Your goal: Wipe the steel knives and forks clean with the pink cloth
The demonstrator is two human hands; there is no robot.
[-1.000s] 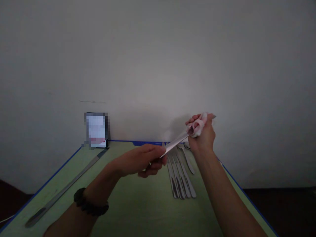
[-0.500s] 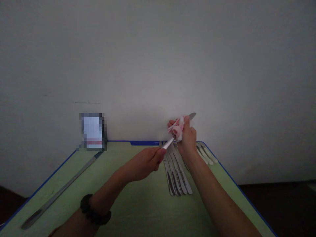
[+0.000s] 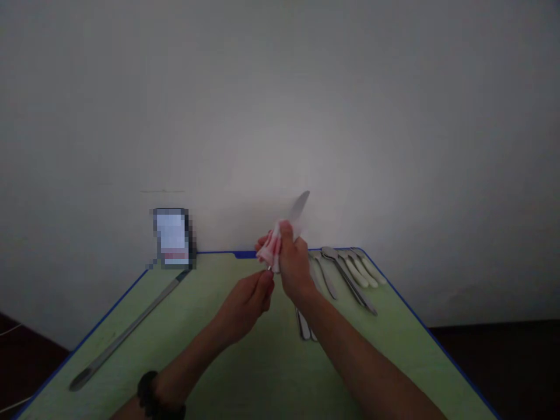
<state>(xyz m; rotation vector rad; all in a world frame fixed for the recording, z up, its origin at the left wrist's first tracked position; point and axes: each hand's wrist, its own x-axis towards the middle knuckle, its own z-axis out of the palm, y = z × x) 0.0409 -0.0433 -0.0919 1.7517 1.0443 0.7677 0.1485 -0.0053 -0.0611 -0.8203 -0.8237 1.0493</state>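
Note:
A table knife (image 3: 300, 204) is held up over the far part of the table, its blade slanting up to the right. My left hand (image 3: 247, 297) is closed on its handle, which is mostly hidden by the fingers. A pink and white cloth (image 3: 272, 248) is wrapped round the knife between my hands. My right hand (image 3: 294, 259) grips this cloth around the knife, thumb on top, with the blade tip sticking out beyond. Under my right wrist lie several metal knives (image 3: 303, 325), partly covered by the arm.
Spoons (image 3: 350, 283) and several white-handled utensils (image 3: 361, 274) lie at the table's back right. A long metal tool (image 3: 131, 329) lies along the left side, below a blurred phone-like screen (image 3: 172, 238). The green table (image 3: 245, 373) meets a wall (image 3: 280, 116).
Both hands have shifted left with the knife and cloth. More of the blade now shows past the cloth, and my left hand is closer to the cloth. The spoons have come into view.

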